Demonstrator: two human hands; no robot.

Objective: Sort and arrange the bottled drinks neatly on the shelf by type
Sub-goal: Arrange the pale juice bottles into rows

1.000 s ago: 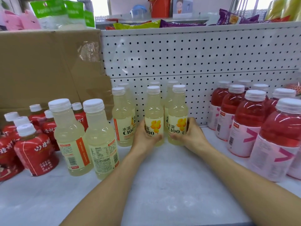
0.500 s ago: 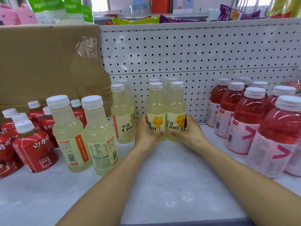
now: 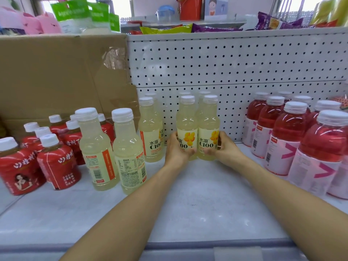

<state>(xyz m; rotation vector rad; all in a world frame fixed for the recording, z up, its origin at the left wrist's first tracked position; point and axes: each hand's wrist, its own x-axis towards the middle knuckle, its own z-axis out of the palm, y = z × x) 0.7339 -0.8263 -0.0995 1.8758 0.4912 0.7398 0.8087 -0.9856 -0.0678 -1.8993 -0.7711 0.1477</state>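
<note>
Two pale yellow C100 bottles stand side by side mid-shelf. My left hand grips the left bottle low on its label. My right hand grips the right bottle the same way. Two more yellow bottles stand right behind them, and another pair stands to the left. Two further yellow bottles stand nearer the front left. Several red-labelled bottles cluster at far left. Several pink drink bottles fill the right side.
The white shelf has bare surface in front of my hands. A pegboard back panel closes the rear, with a cardboard box at the back left. Snack bags lie on the level above.
Both hands have slid the two held yellow bottles slightly left and closer together, until they touch. The other bottles have not moved.
</note>
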